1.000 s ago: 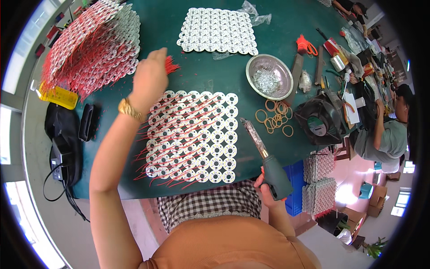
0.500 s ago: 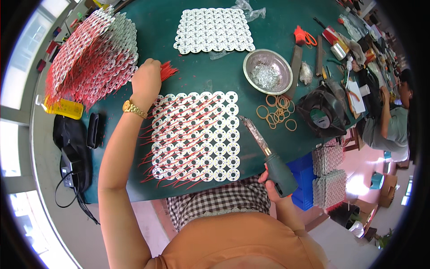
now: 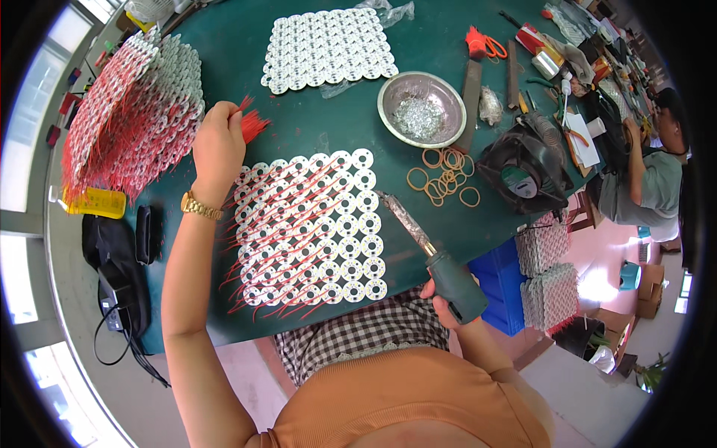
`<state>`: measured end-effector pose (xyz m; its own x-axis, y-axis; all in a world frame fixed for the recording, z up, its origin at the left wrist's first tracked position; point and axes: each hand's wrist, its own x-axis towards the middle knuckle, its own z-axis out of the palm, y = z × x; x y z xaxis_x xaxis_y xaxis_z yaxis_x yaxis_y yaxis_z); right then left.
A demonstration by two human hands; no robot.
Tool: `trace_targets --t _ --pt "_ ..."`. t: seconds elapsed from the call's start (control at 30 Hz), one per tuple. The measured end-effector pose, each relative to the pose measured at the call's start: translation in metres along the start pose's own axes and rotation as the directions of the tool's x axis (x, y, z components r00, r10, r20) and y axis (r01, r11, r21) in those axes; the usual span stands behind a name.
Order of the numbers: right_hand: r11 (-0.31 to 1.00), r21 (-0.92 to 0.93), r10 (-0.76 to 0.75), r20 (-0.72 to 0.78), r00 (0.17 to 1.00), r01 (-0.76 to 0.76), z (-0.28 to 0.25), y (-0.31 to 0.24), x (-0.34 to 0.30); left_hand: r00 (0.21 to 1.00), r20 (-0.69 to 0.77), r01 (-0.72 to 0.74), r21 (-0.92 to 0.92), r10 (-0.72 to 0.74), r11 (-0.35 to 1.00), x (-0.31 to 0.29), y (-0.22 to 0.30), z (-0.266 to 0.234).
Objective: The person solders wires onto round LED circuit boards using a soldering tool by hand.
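Note:
My left hand, wearing a gold watch, is closed at the fingertips on thin red wires. Some wire ends stick up beside the fingers; how many I grip cannot be told. Just below lies a panel of round white circuit boards with centre holes. Red wires slant across most of its columns, while the rightmost columns are bare. In my right hand is a soldering iron with a dark green handle. Its dark, crusted tip points up-left, close to the panel's right edge.
A metal bowl of silvery bits stands behind rubber bands and a black fan. A second white panel lies at the back. Stacked wired panels rise at the left by a yellow bottle. Another person sits far right.
The whole view has shifted, so the table's things appear further left. By my left fingertips some red wires now stick up apart from the bunch. My right hand keeps its hold on the soldering iron.

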<state>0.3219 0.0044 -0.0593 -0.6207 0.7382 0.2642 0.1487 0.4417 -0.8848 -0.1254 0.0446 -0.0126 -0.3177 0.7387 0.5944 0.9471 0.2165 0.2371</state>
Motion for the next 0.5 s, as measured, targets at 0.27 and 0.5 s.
trace_targets --t 0.27,0.5 --pt "0.947 0.251 0.193 0.058 0.979 -0.201 -0.002 -0.001 0.002 0.754 0.651 0.578 -0.589 -0.093 0.565 -0.044 0.09 -0.051" --pt "0.983 -0.158 0.101 0.064 0.993 -0.09 -0.002 0.003 0.0 0.846 0.524 0.218 -0.509 0.098 0.833 -0.088 0.135 -0.051"
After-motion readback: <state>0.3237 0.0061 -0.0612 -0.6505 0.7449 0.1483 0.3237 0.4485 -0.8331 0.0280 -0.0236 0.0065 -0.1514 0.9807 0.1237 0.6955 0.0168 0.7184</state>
